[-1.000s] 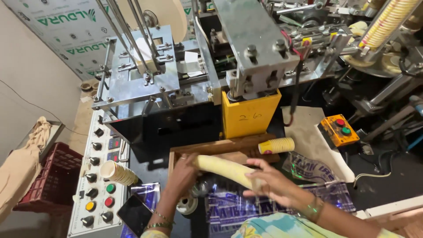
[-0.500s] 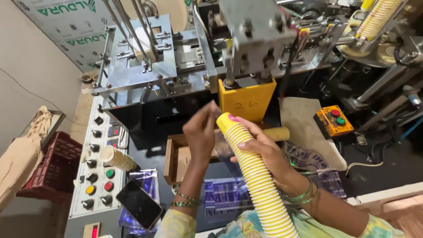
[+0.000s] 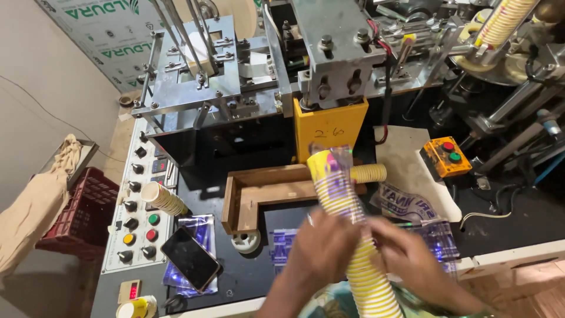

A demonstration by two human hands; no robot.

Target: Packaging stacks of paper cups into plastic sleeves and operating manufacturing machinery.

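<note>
A long stack of yellow-and-white paper cups (image 3: 347, 224) stands tilted in front of me, its upper end inside a clear printed plastic sleeve (image 3: 333, 168). My left hand (image 3: 321, 244) grips the stack at its middle from the left. My right hand (image 3: 412, 259) holds it from the right, fingers on the sleeve. Both hands are blurred. A short stack of cups (image 3: 368, 173) lies on its side on the wooden tray (image 3: 247, 194) behind.
The cup-making machine (image 3: 329, 65) with a yellow block (image 3: 329, 129) fills the back. A control panel (image 3: 138, 206) with knobs and coloured buttons, a small cup stack (image 3: 165, 199), a phone (image 3: 190, 258), an orange button box (image 3: 445, 156), printed sleeves (image 3: 412, 203), a red crate (image 3: 82, 212).
The cup stack went from lying across the tray to standing upright. My hands slid down it toward me, and the plastic sleeve now covers its top end.
</note>
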